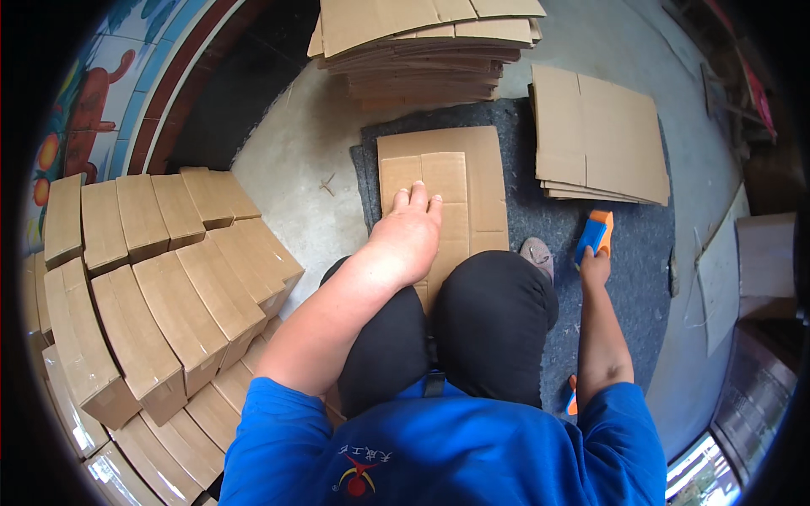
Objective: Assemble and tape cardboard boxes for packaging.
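Observation:
My left hand (pixel 412 229) lies on a cardboard piece (pixel 445 179) in front of my knees, its fingers stretched out and pressed on the surface. This piece shows crease lines and rests over a larger cardboard sheet (pixel 487 160). Out to the right, my right hand (pixel 596 266) is closed around the lower end of a blue and orange tape dispenser (pixel 596 229), held above the dark mat. Whether tape hangs from it I cannot make out.
Flat cardboard stacks lie ahead (pixel 422 67) and at the right (pixel 599 135), on and beside a dark mat (pixel 629 320). Closed cartons (pixel 152 312) are piled along my left. A small orange and blue object (pixel 572 396) lies by my right hip.

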A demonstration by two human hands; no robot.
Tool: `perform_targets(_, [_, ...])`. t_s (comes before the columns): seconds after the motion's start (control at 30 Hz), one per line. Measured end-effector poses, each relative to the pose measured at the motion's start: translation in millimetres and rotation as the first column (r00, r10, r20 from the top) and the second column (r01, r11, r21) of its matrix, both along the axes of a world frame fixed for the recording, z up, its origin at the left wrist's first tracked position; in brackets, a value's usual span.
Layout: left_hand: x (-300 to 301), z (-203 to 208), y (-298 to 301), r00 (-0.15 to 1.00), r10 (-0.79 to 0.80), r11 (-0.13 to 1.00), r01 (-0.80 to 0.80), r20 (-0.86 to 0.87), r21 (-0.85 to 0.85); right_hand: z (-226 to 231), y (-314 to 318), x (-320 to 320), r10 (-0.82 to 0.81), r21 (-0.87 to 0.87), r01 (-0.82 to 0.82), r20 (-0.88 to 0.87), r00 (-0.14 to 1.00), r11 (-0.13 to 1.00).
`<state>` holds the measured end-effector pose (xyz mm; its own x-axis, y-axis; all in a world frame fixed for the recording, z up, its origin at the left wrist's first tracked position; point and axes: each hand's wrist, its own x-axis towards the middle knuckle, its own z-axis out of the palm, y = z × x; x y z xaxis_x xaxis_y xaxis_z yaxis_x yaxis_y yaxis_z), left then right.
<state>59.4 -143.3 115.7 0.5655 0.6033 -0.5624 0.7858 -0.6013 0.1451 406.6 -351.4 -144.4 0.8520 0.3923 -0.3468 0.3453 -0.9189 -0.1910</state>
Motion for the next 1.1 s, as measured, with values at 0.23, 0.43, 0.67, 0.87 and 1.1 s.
perform_targets(0.23, [-3.0, 8.6, -1.4, 0.993, 0.048, 0.999, -0.048, 0.106, -0.002, 136.3, -54.6, -28.0, 0.081, 0.671, 0.28, -0.453, 0.888, 0.687])
perform_targets(0.43, [0.2, 17.8, -6.6, 0.89, 0.075, 0.962, -0.184, 0.45, 0.204, 255.8, -18.1, -44.2, 0.54, 0.84, 0.349, -0.536, 0.649, 0.415])
perform_targets(0.67, [30.3, 99.3, -50.4, 0.205, 0.823, 0.504, 0.167, 0.53, -0.848, 317.7, 20.3, -63.1, 0.806, 0.908, 0.219, -0.417, 0.419, 0.356])
perform_targets(0.87, [2.5, 106.5, -53.3, 0.16, 0.808, 0.561, 0.085, 0.567, -0.824, 355.5, 43.7, -96.1, 0.845, 0.916, -0.132, -0.284, 0.452, 0.379])
perform_targets(1.1, [-21.9, 85.2, -51.9, 0.038, 0.948, 0.296, 0.265, 0.317, -0.918, 360.5, 55.7, -112.9, 0.871, 0.913, -0.208, -0.236, 0.431, 0.351])
